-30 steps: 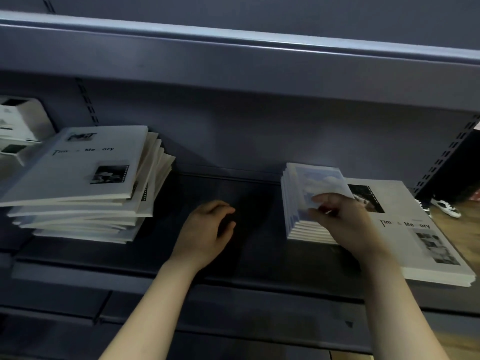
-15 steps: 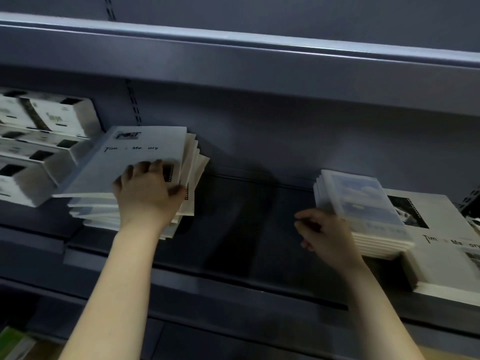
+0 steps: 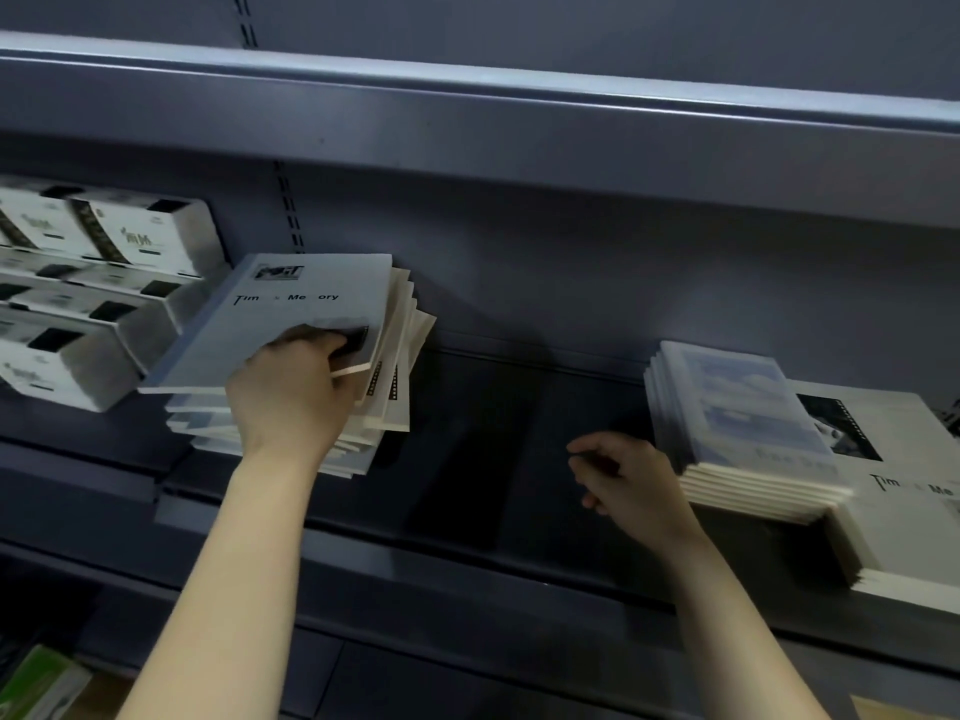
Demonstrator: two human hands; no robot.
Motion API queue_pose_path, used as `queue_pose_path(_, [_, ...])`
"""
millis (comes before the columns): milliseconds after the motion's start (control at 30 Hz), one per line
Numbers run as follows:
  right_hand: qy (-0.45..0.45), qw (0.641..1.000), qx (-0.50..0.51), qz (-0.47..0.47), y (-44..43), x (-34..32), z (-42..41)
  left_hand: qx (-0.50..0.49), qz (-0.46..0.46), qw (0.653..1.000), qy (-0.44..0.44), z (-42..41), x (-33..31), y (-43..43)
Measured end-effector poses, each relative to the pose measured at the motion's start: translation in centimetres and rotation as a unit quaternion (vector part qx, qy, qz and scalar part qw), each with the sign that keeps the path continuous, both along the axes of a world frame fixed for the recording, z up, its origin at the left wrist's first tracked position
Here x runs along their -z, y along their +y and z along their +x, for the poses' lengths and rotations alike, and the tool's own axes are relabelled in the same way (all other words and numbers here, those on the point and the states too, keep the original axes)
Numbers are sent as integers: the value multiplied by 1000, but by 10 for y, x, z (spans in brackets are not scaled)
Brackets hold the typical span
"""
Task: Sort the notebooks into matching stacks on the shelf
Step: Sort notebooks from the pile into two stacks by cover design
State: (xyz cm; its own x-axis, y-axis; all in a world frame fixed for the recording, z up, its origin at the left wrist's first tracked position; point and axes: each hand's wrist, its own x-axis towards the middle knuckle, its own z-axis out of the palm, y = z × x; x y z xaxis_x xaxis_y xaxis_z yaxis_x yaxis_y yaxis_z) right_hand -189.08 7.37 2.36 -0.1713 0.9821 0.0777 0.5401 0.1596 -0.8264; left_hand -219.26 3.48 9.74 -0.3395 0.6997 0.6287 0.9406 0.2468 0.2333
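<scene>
We grip top notebook at 9 o'clock with left hand; right hand loose, empty. Pull may topple fanned stack.

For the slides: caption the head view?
Left hand grips topmost white notebook; right hand hovers empty beside blue notebooks.

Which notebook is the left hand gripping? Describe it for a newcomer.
On the dark grey shelf, look left to the fanned stack beside the white boxes. It is the top notebook, gripped at its near corner by the left hand. Alone there, its whole pale cover shows, with black lettering and a small dark picture at the top.
</scene>
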Motion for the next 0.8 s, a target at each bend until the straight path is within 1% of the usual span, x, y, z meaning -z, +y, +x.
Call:
queue_pose_path(67, [3, 1000, -4, -7, -1, 1, 1, 8, 14, 1000, -10, -9, 3, 3])
queue_pose_path(167, [7, 1000, -11, -11, -2, 2, 1, 70, 27, 996, -47, -14, 4, 6])
queue_pose_path(300, [36, 999, -15, -20, -1, 4, -2, 101, 67, 991, -48, 0, 5, -1])
queue_pose_path(400, [97, 993, -31, -51, 0, 1, -10, 115, 80, 990, -14, 23, 4, -10])
queue_pose_path(500, [184, 976, -61, -95, 0, -10, -26, 163, 71, 984, 15, 51, 2, -16])
queue_pose_path(567, [259, 953, -75, -140, 0, -19, -38, 180, 62, 981, 17, 69, 0, -21])
queue_pose_path(600, [302, 934, -82, -171, 2, -24, -43, 188, 56, 980, 16, 77, 0, -23])
queue_pose_path(700, [431, 856, -118, -259, 7, -37, -50, 225, 30, 974, 26, 97, 5, -26])
queue_pose_path(767, [485, 816, -134, -283, 10, -42, -51, 246, 17, 968, 35, 106, 10, -27])
queue_pose_path(800, [497, 810, -134, -281, 11, -42, -51, 257, 15, 966, 37, 109, 13, -28])
